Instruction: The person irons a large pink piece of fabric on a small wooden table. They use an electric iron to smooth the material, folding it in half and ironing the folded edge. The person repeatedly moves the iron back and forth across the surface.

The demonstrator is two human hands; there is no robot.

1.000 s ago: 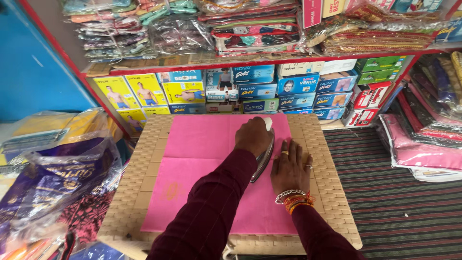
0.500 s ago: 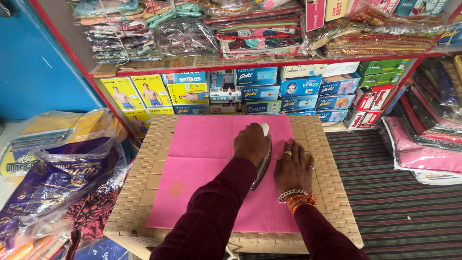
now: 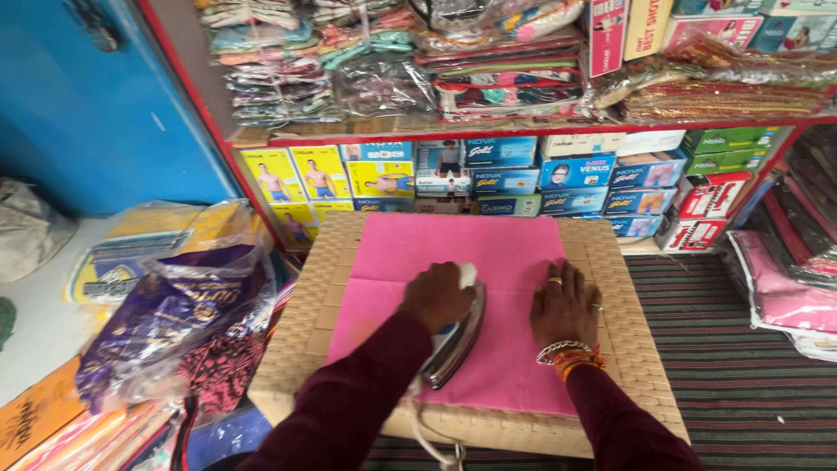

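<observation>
A pink cloth [image 3: 514, 253] lies spread flat on a woven beige stool top [image 3: 305, 331]. My left hand [image 3: 436, 296] grips the handle of a silver clothes iron [image 3: 458, 340] that rests on the cloth near its middle. The iron's white cord [image 3: 427, 436] trails off the near edge. Just right of the iron, my right hand [image 3: 567, 305] presses flat on the cloth with fingers spread, rings and bangles showing. Both arms wear dark maroon sleeves.
Shelves with a red frame [image 3: 488, 135] hold boxed garments [image 3: 575, 170] and packed fabrics [image 3: 506, 87] just behind the stool. Plastic bags of cloth [image 3: 174, 305] pile up at the left. Pink packets [image 3: 785, 288] lie on a striped mat [image 3: 741, 366] at the right.
My left hand has slid the iron back toward me and a little left across the pink cloth. My right hand stays flat on the cloth, shifted slightly right.
</observation>
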